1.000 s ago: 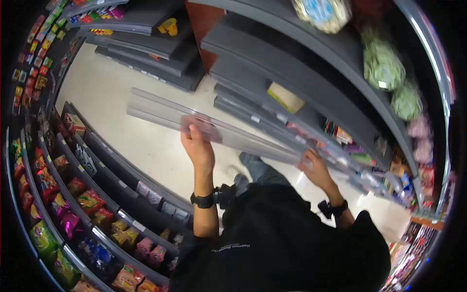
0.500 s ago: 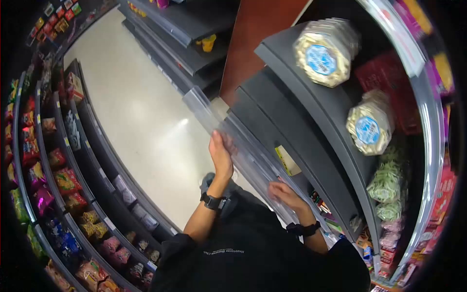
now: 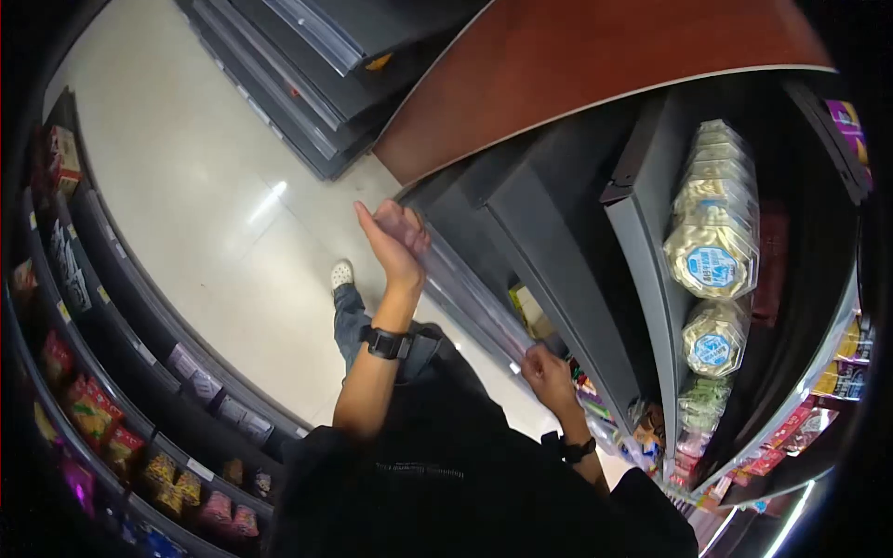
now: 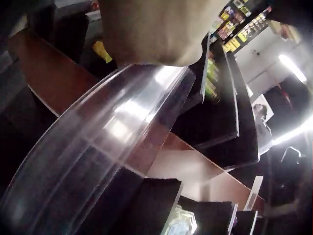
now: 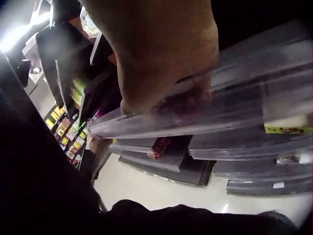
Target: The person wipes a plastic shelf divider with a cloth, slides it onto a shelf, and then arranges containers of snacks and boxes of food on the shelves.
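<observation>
A long, clear plastic strip (image 3: 476, 296) runs slantwise in front of the body, held between both hands. Near its upper end, my left hand (image 3: 398, 246) grips it, thumb pointing up and fingers seen against the plastic. The lower part is held by my right hand (image 3: 549, 374), whose fingers curl at the edge. Light glints off the ridged clear strip (image 4: 115, 132) in the left wrist view. In the right wrist view, fingers show through the clear plastic. Dark shelves (image 3: 549, 251) stand right beside the strip.
Tubs with blue labels (image 3: 712, 265) line an upper shelf on the right. A red-brown end panel (image 3: 595, 70) rises behind these shelves. On the left, lower shelves hold bagged snacks (image 3: 93, 409). Pale floor (image 3: 223, 214) lies between, with a light shoe (image 3: 342, 272) on it.
The view has swung toward the right-hand shelves and the red-brown panel. Both hands have kept hold of the clear strip, which has turned from nearly level to a steeper slant beside the shelves.
</observation>
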Motion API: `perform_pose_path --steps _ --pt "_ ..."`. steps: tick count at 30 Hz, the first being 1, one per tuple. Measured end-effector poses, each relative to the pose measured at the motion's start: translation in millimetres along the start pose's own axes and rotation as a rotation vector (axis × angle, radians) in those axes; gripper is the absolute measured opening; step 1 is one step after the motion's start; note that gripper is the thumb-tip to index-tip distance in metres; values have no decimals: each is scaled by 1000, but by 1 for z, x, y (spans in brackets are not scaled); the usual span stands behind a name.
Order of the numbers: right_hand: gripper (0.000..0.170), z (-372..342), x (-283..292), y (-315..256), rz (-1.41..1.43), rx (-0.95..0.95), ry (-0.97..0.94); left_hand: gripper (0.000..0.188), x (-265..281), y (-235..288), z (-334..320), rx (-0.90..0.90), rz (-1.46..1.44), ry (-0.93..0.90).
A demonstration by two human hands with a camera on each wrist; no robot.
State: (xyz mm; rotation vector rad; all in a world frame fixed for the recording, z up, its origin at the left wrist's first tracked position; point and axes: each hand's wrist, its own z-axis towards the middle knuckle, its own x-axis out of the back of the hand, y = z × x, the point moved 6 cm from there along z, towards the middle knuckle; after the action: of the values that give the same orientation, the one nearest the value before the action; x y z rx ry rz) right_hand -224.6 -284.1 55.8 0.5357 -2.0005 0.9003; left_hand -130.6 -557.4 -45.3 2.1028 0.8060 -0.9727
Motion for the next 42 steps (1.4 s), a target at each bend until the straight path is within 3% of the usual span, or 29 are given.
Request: perform_pose_path --steps 4,6,7,11,17,20,27,34,36,38,40,42 --pt "19 16 -7 -15 -42 5 -3 52 5 -17 19 183 -36 67" --pt "20 21 -9 -20 -47 25 -13 52 11 -12 53 35 73 -32" --pt "20 22 -10 -21 -43 -9 -37 50 19 4 75 -103 261 59" --pt "17 19 -11 -13 -10 -92 -36 49 10 69 173 -308 337 24" --pt "14 11 -11 -6 64 -155 14 32 -18 107 240 -374 252 -90" --pt "10 13 -13 -9 25 -103 45 27 -13 101 248 -342 230 -81" --pt "15 11 -19 18 34 -306 -36 17 -13 101 256 -374 236 -56" --pt "18 15 -10 4 102 -271 95 20 -33 109 241 -377 109 -175" --pt "18 14 -13 2 90 -268 58 17 -50 111 232 -388 311 -125" --pt "19 17 -14 -3 70 -289 50 18 -48 111 237 -344 281 -152" --pt "19 17 -13 -5 4 -169 144 19 -44 113 241 -311 242 -161" --pt "19 15 -26 14 -48 -274 24 25 -43 113 244 -303 270 -207"
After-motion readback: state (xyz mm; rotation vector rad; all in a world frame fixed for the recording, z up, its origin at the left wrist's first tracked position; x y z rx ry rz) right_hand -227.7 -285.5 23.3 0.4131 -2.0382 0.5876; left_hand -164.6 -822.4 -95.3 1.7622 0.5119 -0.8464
